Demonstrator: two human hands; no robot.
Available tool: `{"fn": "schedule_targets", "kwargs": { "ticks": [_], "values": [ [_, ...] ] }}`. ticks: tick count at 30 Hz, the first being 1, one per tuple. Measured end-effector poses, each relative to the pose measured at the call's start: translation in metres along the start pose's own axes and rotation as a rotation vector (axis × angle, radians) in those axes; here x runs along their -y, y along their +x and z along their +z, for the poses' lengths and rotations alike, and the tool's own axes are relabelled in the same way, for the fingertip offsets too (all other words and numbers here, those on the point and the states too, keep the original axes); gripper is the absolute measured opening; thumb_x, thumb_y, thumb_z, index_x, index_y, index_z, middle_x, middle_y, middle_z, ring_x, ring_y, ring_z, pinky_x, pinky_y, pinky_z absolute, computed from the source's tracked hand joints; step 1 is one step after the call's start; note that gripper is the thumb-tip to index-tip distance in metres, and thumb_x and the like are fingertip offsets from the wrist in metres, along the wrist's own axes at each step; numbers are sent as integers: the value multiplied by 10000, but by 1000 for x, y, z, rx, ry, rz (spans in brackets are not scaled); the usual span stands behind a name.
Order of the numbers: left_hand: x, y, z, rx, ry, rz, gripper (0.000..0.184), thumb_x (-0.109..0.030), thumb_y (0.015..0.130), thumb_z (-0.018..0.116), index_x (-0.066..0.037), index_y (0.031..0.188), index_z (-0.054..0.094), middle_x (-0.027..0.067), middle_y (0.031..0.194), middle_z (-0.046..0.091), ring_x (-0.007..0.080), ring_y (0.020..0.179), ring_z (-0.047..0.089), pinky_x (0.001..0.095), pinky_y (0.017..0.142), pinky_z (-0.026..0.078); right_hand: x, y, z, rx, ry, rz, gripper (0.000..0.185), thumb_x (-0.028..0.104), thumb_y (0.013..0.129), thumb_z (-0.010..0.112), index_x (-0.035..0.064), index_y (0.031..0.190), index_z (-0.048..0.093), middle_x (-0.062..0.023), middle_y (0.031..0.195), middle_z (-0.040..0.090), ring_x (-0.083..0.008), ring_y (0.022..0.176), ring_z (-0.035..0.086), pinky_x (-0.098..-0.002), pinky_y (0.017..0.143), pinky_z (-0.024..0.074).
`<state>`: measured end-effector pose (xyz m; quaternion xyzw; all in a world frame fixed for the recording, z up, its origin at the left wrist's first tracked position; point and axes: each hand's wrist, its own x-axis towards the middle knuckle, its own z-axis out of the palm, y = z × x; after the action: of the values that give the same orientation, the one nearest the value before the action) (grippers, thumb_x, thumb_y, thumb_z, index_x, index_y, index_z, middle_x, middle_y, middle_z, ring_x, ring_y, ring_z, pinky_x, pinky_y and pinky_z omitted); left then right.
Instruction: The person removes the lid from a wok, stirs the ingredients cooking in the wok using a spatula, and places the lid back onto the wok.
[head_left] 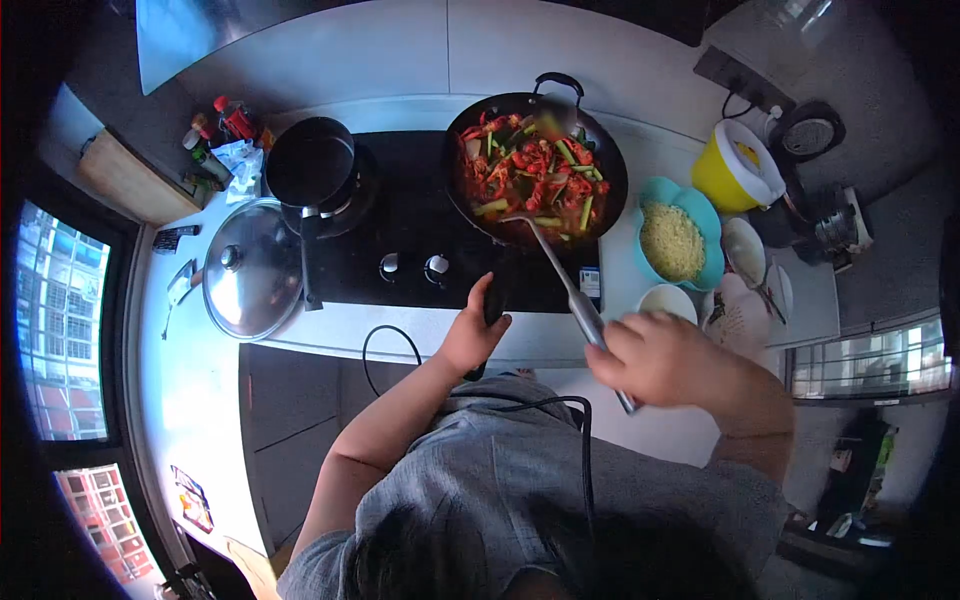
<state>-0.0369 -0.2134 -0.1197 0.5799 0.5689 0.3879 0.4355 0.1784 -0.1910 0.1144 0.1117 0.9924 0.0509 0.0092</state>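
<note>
A black wok (pixel 462 205) sits on the right side of the stove, holding red crayfish-like pieces (pixel 540 165) and green vegetable strips in reddish sauce. My left hand (pixel 474 335) is closed around the wok's dark handle (pixel 494 298) at the counter's front edge. With its fingers wrapped round the grip, my right hand (pixel 660 360) holds a long-handled metal spatula (pixel 572 295). The spatula slants up and left into the near side of the wok; its blade is hidden in the food. A blurred patch covers the food near the wok's far rim.
A black saucepan (pixel 311 160) stands on the left burner, beside a glass lid (pixel 255 265). Right of the wok are a turquoise bowl (pixel 655 190) of pale chopped food, a white bowl (pixel 668 300) and a yellow-white container (pixel 735 170). Bottles (pixel 235 120) crowd the back left. A black cable (pixel 540 403) crosses my front.
</note>
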Motion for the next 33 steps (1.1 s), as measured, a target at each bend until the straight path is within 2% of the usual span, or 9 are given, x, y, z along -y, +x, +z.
{"fn": "schedule_targets", "kwargs": {
  "ticks": [4, 7, 12, 16, 19, 24, 27, 32, 33],
  "values": [
    [-10, -1, -4, 58, -40, -146, 713, -140, 801, 603, -92, 1359, 162, 282, 956, 585, 430, 871, 584, 411, 754, 473, -30, 1, 17, -74, 146, 146, 174, 130, 725, 613, 86, 891, 590, -51, 737, 536, -212, 671, 558, -307, 549, 465],
    [-9, -2, -3, 39, 7, -85, 711, -148, 803, 600, -90, 1360, 161, 281, 962, 583, 428, 871, 585, 416, 755, 473, -39, -4, -4, -395, 272, 263, 178, 106, 730, 639, 80, 901, 597, -63, 767, 540, -240, 708, 561, -346, 572, 463],
    [5, -1, 3, -19, -18, 39, 711, -153, 804, 598, -89, 1361, 161, 283, 968, 580, 426, 872, 585, 419, 756, 472, -58, 8, 15, -475, 202, 311, 220, 106, 715, 668, 78, 922, 600, -79, 794, 530, -254, 763, 559, -374, 605, 458],
    [1, 0, 1, -15, 17, 2, 712, -155, 803, 599, -88, 1361, 161, 282, 964, 580, 425, 872, 585, 423, 754, 472, -85, 34, 81, -349, 87, 285, 268, 89, 685, 643, 66, 945, 585, -85, 795, 516, -268, 787, 544, -369, 635, 464],
    [4, 0, 2, 29, -20, -82, 702, -107, 811, 601, -97, 1365, 169, 195, 899, 592, 265, 677, 609, 353, 651, 482, -78, 33, 83, -269, 18, 245, 292, 94, 671, 622, 67, 958, 576, -79, 800, 508, -261, 796, 540, -358, 632, 468],
    [-7, -2, -1, 22, 7, -71, 700, -102, 812, 598, -105, 1365, 170, 186, 855, 595, 253, 645, 601, 347, 632, 480, -36, 1, 51, -56, -94, 126, 315, 143, 668, 593, 89, 978, 568, -53, 808, 512, -223, 812, 541, -326, 616, 468],
    [-11, -1, -4, 35, 5, -96, 714, -140, 799, 606, -95, 1359, 166, 272, 920, 591, 416, 862, 593, 410, 749, 475, -13, -16, 30, -70, -131, 87, 299, 151, 667, 590, 91, 959, 565, -46, 799, 511, -215, 797, 545, -323, 608, 468],
    [-8, -1, -2, 45, -28, -108, 713, -137, 799, 608, -92, 1358, 169, 264, 918, 594, 408, 858, 598, 402, 752, 475, -15, -9, 42, 11, -34, 129, 201, 166, 739, 585, 88, 925, 591, -59, 796, 540, -245, 759, 553, -362, 636, 468],
    [-6, -1, -1, 38, -29, -76, 707, -132, 807, 600, -103, 1362, 164, 219, 844, 586, 339, 747, 586, 377, 674, 471, -21, -5, 48, 9, -34, 134, 201, 166, 739, 585, 88, 925, 591, -59, 796, 540, -245, 759, 553, -362, 636, 468]
  ]
}}
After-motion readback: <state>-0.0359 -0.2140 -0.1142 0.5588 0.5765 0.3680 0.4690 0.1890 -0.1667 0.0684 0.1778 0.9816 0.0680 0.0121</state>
